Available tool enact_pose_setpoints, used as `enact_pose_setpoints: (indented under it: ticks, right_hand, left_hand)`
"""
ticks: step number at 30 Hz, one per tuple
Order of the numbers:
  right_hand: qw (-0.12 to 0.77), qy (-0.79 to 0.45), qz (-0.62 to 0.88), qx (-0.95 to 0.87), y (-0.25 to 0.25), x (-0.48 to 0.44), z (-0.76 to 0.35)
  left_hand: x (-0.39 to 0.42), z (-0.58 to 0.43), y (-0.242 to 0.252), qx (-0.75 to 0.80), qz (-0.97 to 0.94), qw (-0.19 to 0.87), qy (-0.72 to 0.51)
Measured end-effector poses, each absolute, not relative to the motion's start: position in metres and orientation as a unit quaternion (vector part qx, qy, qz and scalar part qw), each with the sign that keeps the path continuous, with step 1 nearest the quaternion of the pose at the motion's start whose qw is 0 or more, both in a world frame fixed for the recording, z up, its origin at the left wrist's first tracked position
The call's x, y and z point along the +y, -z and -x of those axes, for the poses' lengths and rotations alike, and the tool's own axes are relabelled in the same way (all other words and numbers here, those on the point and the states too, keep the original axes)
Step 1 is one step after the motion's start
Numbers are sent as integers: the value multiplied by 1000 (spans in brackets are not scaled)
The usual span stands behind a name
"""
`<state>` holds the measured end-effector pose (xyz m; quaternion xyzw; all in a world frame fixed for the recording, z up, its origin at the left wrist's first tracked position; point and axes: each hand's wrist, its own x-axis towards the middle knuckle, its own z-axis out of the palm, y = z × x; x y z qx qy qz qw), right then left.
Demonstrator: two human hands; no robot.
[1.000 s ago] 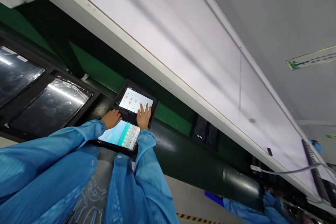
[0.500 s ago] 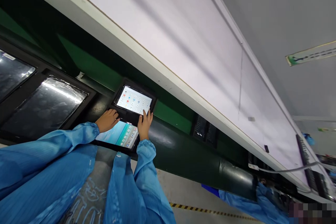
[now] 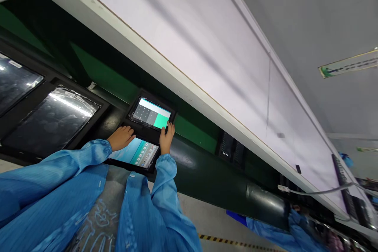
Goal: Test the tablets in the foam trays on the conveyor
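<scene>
Two lit tablets lie one above the other in a black tray [image 3: 143, 130] in front of me. The upper tablet [image 3: 149, 113] displays what looks like a calculator keypad with a large green block. App icons on a blue-green background show on the lower tablet [image 3: 137, 152]. My left hand [image 3: 120, 138] rests over the upper left part of the lower tablet, fingers extended toward the tray strip between the two; it holds nothing. At the upper tablet's lower right corner is my right hand [image 3: 167, 136], fingers apart and fingertips at the screen edge, gripping nothing.
Dark, film-covered screens [image 3: 56, 120] sit in a black tray to my left. A white shelf [image 3: 191, 47] runs diagonally above the green conveyor belt [image 3: 196, 138]. More dark devices [image 3: 230, 147] lie farther along. At lower right is another person's blue sleeve [image 3: 271, 232].
The upper tablet's screen has switched from a page of app icons to the keypad with the green block. My right hand has shifted slightly right; my left hand stays in place.
</scene>
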<state>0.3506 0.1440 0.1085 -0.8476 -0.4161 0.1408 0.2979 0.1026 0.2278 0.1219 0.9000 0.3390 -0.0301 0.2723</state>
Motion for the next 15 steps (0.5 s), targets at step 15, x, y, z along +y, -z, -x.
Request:
enact_pose_setpoints:
  ticks: [15]
  right_hand:
    - [313,-192,874,-317,-74,-56,-234]
  left_hand:
    - [217,-73,-151,255,-920,296,8]
